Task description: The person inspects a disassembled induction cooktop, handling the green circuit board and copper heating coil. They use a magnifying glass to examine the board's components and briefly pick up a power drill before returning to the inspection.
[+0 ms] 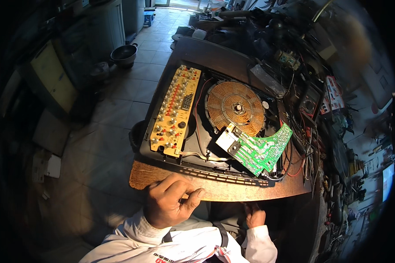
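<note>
An opened induction cooker sits in its black shell (171, 161) on a brown wooden table. Inside it are a round copper coil (224, 98), a yellow control board (166, 111) with a small display, and a green circuit board (265, 151) tilted over the coil's near edge. My left hand (171, 199) is just off the table's near edge, closest to the shell's front left. Its fingers are curled in, the thumb points right, and nothing shows in it. My right hand (255, 217) is low by my lap, under the table's edge, its fingers partly hidden in shadow.
Tools, cables and a multimeter (309, 100) crowd the bench to the right. A clear plastic packet (267, 79) lies beside the cooker. On the tiled floor to the left stands a dark pot (124, 54). Thin red and black wires hang near the table's right edge.
</note>
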The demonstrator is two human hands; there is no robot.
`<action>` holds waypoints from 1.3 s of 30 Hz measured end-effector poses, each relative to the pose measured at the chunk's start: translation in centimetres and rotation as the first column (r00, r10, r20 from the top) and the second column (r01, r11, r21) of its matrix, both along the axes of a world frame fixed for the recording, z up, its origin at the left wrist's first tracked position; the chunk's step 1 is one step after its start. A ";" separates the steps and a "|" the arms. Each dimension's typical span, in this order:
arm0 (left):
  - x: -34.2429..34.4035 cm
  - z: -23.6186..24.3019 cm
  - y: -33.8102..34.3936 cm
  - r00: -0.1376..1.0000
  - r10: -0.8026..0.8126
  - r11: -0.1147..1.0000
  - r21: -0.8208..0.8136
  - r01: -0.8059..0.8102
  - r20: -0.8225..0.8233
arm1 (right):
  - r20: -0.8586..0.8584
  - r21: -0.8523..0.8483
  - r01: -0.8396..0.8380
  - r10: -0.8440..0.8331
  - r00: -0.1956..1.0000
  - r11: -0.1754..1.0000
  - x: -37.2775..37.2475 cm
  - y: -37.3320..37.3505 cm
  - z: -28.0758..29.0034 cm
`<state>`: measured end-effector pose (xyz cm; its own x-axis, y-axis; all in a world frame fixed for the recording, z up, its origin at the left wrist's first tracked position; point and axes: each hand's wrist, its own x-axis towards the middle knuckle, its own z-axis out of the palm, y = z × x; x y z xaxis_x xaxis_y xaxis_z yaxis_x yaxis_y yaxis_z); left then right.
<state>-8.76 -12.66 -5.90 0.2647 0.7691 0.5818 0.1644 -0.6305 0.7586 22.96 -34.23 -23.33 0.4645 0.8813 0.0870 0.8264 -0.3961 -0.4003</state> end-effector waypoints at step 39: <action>9.1 6.7 10.6 0.726 -0.282 0.869 0.152 0.470 -0.627 | -0.234 0.842 0.037 0.303 0.924 0.538 9.6 19.4 22.2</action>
